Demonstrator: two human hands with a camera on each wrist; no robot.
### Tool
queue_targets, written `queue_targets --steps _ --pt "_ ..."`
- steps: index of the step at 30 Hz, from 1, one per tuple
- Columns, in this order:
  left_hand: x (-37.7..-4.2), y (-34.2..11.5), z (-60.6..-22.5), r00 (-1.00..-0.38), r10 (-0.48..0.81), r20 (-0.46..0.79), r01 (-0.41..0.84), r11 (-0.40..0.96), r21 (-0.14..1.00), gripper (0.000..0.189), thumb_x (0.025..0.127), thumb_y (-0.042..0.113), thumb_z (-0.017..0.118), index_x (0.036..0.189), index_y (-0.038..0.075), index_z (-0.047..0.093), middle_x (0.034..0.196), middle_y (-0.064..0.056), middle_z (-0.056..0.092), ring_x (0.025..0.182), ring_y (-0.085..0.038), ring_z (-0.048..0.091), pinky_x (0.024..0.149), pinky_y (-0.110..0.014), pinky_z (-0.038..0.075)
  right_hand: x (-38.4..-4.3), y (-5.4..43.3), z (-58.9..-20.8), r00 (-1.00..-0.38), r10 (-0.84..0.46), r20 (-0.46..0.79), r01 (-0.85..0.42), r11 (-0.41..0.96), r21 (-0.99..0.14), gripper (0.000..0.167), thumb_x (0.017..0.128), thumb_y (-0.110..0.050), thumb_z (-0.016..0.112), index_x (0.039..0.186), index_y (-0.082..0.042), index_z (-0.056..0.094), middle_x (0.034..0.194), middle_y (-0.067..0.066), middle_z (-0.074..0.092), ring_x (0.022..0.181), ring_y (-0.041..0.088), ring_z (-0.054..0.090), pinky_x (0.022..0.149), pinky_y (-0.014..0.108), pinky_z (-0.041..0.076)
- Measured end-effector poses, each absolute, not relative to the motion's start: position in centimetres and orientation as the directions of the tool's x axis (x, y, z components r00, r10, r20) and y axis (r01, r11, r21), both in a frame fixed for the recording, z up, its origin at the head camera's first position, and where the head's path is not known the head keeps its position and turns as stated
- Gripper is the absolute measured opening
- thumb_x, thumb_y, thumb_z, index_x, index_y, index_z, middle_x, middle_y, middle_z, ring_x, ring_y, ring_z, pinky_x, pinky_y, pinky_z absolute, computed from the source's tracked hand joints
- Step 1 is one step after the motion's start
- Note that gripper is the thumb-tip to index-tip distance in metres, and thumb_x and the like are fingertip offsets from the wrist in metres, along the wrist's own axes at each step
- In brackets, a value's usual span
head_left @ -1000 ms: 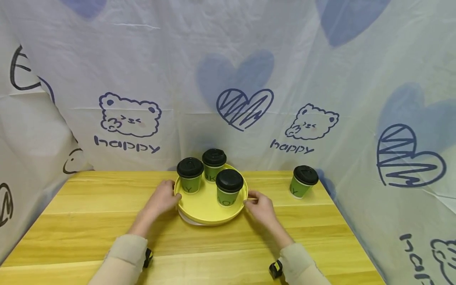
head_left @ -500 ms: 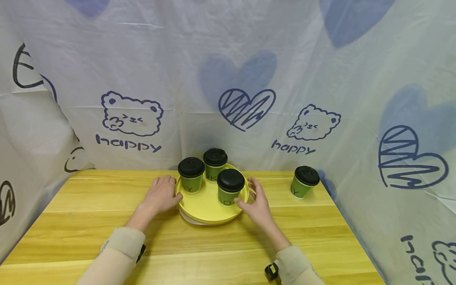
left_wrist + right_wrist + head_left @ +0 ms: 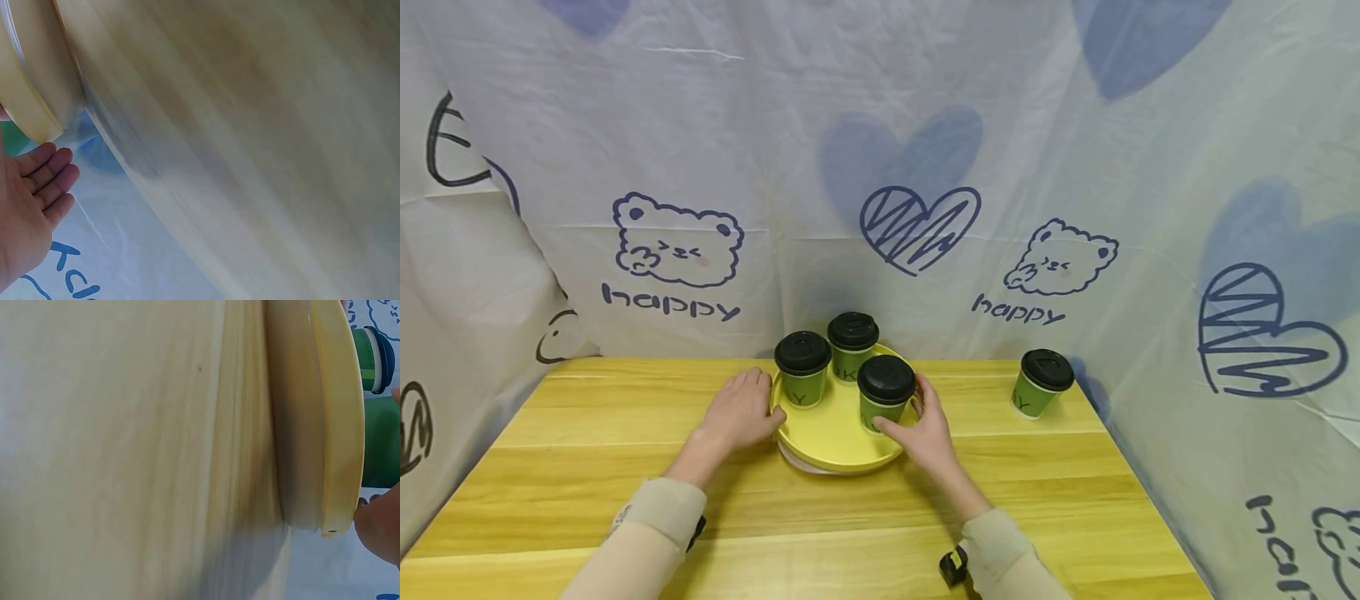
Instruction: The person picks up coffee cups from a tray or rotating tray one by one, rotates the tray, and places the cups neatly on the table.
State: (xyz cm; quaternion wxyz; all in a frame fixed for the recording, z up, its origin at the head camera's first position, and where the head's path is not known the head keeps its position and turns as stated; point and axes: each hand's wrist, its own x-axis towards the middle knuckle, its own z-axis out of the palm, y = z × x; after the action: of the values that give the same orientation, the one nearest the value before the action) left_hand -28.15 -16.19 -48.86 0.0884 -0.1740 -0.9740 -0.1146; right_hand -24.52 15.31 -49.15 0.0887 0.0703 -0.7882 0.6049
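Observation:
On a round yellow tray (image 3: 831, 446) stand three green paper coffee cups with black lids: a left cup (image 3: 804, 387), a back cup (image 3: 848, 364) and a front right cup (image 3: 883, 408). My right hand (image 3: 928, 433) holds the front right cup, thumb across its front and fingers round its far side. In the right wrist view that cup (image 3: 381, 440) shows above the tray's rim (image 3: 344, 425). My left hand (image 3: 741, 408) rests against the tray's left edge, thumb at the rim; its fingers (image 3: 53, 172) look straight and relaxed in the left wrist view.
Apart from the tray, another lidded green cup (image 3: 1041, 385) stands near the right back corner of the wooden table (image 3: 820, 533). A pale base (image 3: 805, 463) shows under the tray. A printed white cloth (image 3: 790, 167) hangs behind the table.
My right hand has left the tray's right edge and come round the front right cup. My left hand stays by the tray's left edge, its fingers now laid flatter. The cups have stayed put.

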Motion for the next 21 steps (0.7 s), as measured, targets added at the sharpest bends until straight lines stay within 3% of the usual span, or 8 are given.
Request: queue_targets --steps 10,21 --pt "-28.2 -16.1 -48.7 -0.92 0.324 0.22 0.365 0.912 0.185 0.056 0.088 0.036 0.063 0.118 -0.01 0.055 0.109 -0.021 0.055 0.1 -0.036 0.052 0.094 -0.051 0.046 -25.3 14.4 -48.8 -0.973 0.025 0.229 -0.212 0.291 -0.933 0.098 0.077 -0.009 0.091 0.158 -0.002 0.035 0.156 0.019 0.043 0.144 0.035 0.043 0.119 0.046 0.037" --pt "-28.1 -16.0 -48.8 -0.925 0.316 0.212 0.357 0.914 0.193 0.053 0.086 0.036 0.063 0.114 -0.008 0.055 0.105 -0.018 0.054 0.097 -0.034 0.051 0.091 -0.05 0.046 -25.4 14.0 -48.9 -0.971 0.068 0.227 -0.2 0.277 -0.94 0.089 0.075 -0.009 0.091 0.149 0.004 0.043 0.147 0.023 0.051 0.136 0.041 0.051 0.115 0.05 0.042"
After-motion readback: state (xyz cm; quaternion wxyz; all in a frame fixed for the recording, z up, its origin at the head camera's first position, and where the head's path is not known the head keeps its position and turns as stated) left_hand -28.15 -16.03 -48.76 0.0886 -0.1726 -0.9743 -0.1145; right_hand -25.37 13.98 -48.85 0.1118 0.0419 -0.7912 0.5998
